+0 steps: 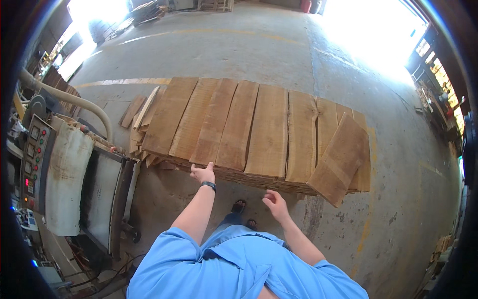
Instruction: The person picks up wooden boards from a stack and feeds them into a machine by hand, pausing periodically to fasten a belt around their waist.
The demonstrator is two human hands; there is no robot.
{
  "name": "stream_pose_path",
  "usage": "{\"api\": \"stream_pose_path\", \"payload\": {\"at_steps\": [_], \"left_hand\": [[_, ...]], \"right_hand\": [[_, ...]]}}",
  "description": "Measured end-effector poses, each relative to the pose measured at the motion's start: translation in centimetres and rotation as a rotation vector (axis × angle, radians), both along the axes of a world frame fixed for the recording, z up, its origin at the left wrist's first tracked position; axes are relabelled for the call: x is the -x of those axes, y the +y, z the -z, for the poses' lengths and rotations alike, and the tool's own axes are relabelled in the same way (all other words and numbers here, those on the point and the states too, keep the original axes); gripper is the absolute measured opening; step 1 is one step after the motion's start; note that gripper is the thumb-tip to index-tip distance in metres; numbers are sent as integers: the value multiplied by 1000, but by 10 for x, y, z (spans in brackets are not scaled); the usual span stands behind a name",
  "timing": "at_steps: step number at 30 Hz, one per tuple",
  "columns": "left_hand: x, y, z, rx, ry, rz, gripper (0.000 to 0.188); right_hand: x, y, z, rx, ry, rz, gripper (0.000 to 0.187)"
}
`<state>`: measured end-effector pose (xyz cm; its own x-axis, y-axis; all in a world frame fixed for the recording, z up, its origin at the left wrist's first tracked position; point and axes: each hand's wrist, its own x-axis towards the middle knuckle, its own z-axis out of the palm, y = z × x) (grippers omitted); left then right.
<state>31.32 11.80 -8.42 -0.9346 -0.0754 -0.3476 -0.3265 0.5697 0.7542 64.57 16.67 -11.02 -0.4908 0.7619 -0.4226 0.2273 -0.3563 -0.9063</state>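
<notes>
A broad stack of brown wooden planks lies in front of me, its top layer laid side by side. My left hand [203,174], with a dark band on its wrist, grips the near end of a wooden plank [215,122] left of the middle; some of its fingers are hidden at the edge. Just off the stack's near side, my right hand [276,204] hangs with loosely bent fingers, thumb apart, and nothing visible in it. One loose plank [340,160] rests askew on top at the right, its near corner jutting past the edge.
At my left stands a machine with a button-covered control panel [35,162] and a pale hose [89,104]. Narrow wood offcuts [133,110] lie beyond the stack's left end. Yellow lines mark the concrete floor [234,55]. Shelving with clutter [438,107] runs along the right wall.
</notes>
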Motion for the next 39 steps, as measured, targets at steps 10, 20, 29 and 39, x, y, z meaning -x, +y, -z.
{"api": "stream_pose_path", "payload": {"at_steps": [10, 20, 29, 39], "left_hand": [[83, -39, -6, 377, 317, 740, 82], [151, -37, -11, 322, 146, 1070, 71], [146, -96, -17, 265, 119, 1063, 61], [139, -129, 60, -130, -168, 885, 65]], "right_hand": [[167, 30, -44, -928, -596, -433, 84], [260, 9, -43, -743, -885, -183, 90], [240, -40, -53, -617, -794, -140, 78], [198, -39, 17, -212, -290, 34, 79]]}}
